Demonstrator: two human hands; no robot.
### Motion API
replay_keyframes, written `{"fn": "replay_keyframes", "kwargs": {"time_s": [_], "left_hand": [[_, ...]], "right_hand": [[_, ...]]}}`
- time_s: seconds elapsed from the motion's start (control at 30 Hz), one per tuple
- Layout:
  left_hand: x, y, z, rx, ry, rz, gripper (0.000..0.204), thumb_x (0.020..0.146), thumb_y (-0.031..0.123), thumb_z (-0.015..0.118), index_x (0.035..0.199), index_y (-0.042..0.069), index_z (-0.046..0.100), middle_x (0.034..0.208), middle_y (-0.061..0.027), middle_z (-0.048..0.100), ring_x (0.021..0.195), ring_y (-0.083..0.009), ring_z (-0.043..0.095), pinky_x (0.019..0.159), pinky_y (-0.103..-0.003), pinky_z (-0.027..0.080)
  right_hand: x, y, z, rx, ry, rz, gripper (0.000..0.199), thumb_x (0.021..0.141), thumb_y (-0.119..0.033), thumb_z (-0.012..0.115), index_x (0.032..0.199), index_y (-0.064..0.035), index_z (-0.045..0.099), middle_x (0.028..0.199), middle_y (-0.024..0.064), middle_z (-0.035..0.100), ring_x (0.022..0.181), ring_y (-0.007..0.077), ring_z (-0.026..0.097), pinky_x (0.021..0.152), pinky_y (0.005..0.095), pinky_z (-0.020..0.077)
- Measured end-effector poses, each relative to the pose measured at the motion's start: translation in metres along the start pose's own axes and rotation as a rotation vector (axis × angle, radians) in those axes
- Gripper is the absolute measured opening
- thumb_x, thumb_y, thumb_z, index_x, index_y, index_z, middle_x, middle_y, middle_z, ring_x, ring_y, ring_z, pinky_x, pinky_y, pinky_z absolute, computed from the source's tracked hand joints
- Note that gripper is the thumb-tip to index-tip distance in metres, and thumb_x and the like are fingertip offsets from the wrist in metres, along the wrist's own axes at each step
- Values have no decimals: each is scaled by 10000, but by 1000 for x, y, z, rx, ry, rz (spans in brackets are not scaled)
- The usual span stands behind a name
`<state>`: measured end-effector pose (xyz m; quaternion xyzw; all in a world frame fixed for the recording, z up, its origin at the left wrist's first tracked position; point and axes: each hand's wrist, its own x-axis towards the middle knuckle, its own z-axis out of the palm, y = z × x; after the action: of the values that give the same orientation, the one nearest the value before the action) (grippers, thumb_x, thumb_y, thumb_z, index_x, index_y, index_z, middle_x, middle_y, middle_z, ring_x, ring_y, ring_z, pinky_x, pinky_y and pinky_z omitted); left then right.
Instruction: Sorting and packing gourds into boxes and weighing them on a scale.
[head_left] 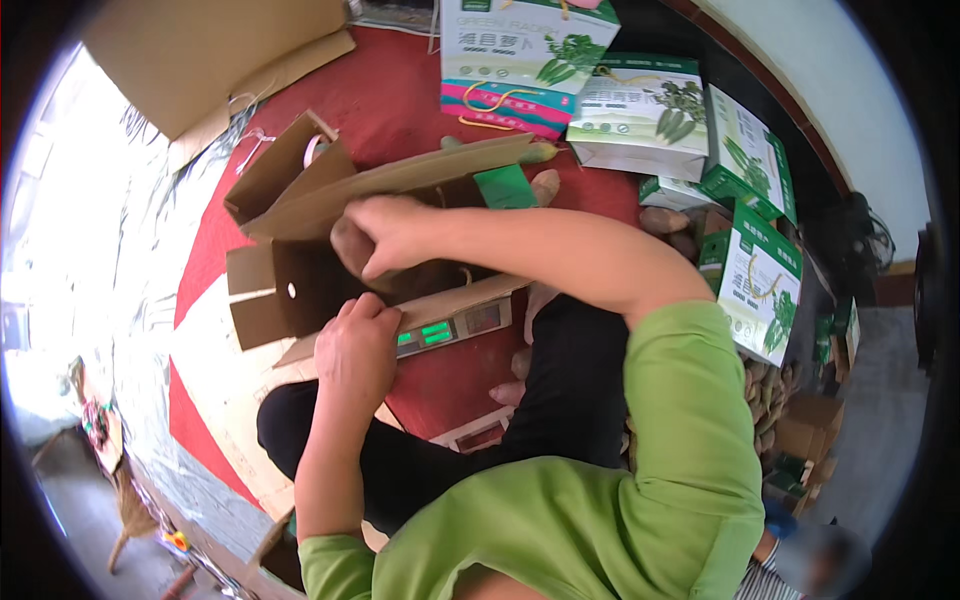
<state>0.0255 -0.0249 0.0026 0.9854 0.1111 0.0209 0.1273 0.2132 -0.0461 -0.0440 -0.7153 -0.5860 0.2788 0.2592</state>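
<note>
An open cardboard box (262, 300) with its flaps raised sits in front of me, on or right behind a scale (462, 328) with lit green digits. Inside the box opening, my right hand (392, 228) is closed around a brownish sweet potato (350, 247); the hand is slightly blurred. My left hand (357, 342) curls its fingers over the near edge of the box, beside the scale's display. A green card or flap (505, 187) shows at the box's right end. Most of the box's inside is hidden by my right arm.
White-and-green gift boxes (640, 118) stand at the far right, one upright (762, 285) nearer me. A large cardboard sheet (210, 60) lies far left on the red mat (395, 75). Sweet potatoes (665, 220) lie around; a person (820, 560) is at lower right.
</note>
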Motion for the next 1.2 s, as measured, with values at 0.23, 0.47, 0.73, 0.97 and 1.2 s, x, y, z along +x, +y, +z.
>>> {"fn": "replay_keyframes", "kwargs": {"time_s": [0.23, 0.47, 0.73, 0.97, 1.2], "left_hand": [[-6, 2, -2, 2, -19, -27, 116, 752, 86, 593, 838, 92, 669, 813, -52, 572, 815, -243, 591, 698, -368, 498], [-2, 7, -8, -67, -37, -77, 148, 777, 72, 605, 894, 71, 696, 842, -75, 598, 847, -269, 602, 711, -377, 491], [3, 9, -4, -78, 38, -62, 184, 757, 50, 634, 931, 55, 695, 865, -91, 606, 793, -281, 610, 695, -372, 486], [8, 12, -1, -23, 25, -40, 121, 802, 74, 630, 901, 44, 691, 859, -77, 618, 760, -271, 606, 677, -352, 476], [12, 7, 4, -85, 11, -4, 102, 804, 40, 622, 885, 4, 674, 849, -107, 622, 759, -260, 611, 691, -337, 470]], "right_hand": [[49, 17, 85, 217, 33, 460, 429, 584, -214, 793, 929, 3, 658, 1027, 197, 652, 984, 306, 628, 784, 367, 514], [28, -3, 33, -333, -315, 327, 339, 775, -201, 642, 1075, -49, 680, 1090, 142, 662, 1029, 286, 627, 844, 416, 506], [-39, -36, -65, 11, 392, -21, 282, 738, -246, 662, 935, -46, 691, 935, 165, 675, 897, 314, 647, 801, 426, 505], [-183, 36, -64, 488, 1152, 139, 212, 814, -156, 643, 995, -47, 656, 852, 103, 688, 814, 180, 669, 702, 302, 512], [-336, 181, 129, 234, 856, 964, 233, 770, -214, 633, 961, -83, 658, 944, 183, 654, 920, 357, 623, 769, 435, 496]]}}
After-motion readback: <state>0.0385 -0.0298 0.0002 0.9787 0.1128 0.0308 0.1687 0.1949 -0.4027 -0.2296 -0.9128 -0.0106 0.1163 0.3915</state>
